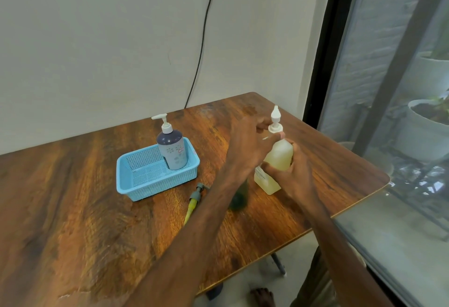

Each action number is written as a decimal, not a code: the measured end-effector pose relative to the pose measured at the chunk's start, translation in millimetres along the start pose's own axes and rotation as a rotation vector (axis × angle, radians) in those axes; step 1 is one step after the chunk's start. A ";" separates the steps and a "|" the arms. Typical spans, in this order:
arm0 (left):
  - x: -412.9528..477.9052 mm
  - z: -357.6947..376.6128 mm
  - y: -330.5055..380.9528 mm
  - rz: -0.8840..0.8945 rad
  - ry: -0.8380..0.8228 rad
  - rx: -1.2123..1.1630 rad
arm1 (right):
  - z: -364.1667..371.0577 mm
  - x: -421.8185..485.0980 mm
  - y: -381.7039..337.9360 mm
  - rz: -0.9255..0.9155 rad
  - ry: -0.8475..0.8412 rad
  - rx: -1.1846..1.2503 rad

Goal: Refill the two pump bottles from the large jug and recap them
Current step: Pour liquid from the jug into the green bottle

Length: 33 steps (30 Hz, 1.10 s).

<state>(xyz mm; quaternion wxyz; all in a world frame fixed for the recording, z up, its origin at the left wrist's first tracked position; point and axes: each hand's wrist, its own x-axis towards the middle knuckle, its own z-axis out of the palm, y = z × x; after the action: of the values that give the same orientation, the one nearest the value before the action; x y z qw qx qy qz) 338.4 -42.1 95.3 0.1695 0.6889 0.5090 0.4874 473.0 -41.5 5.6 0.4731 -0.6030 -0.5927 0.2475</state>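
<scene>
Right of centre on the bench (97,209), our right hand (295,175) wraps its fingers (268,167) round the yellow bottle (279,156) while our left hand (250,144) pinches its white pump (275,122); the blue-grey bottle (171,151) stands in the basket (136,185).

Wooden table (73,197), blue basket (160,185), loose pump (195,195)

One blue basket (165,186) sat on the surface (85,209). Two capped pump bottles showed: one grey-blue bottle (171,150) inside the basket, one pale yellow bottle (279,156) right of it. One loose pump (194,200) lay before the basket (a blurred dark green shape (239,200) there went uncounted).
</scene>
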 end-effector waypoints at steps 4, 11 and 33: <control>0.5 -1.6 2.2 0.017 -0.024 0.020 | 0.7 0.5 -0.4 0.014 -0.006 -0.006; 4.8 -5.2 7.3 0.034 0.010 -0.003 | -0.7 -1.1 -3.5 0.012 -0.004 -0.004; 42.9 -53.7 31.8 0.111 0.376 -0.060 | -2.1 -2.4 -6.3 0.009 -0.013 0.004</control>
<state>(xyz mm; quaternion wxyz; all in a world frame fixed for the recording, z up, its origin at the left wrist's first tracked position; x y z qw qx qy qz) 310.4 -32.5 164.9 0.0649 0.6075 0.4780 0.6311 471.4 -45.3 11.3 0.4693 -0.6030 -0.5926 0.2547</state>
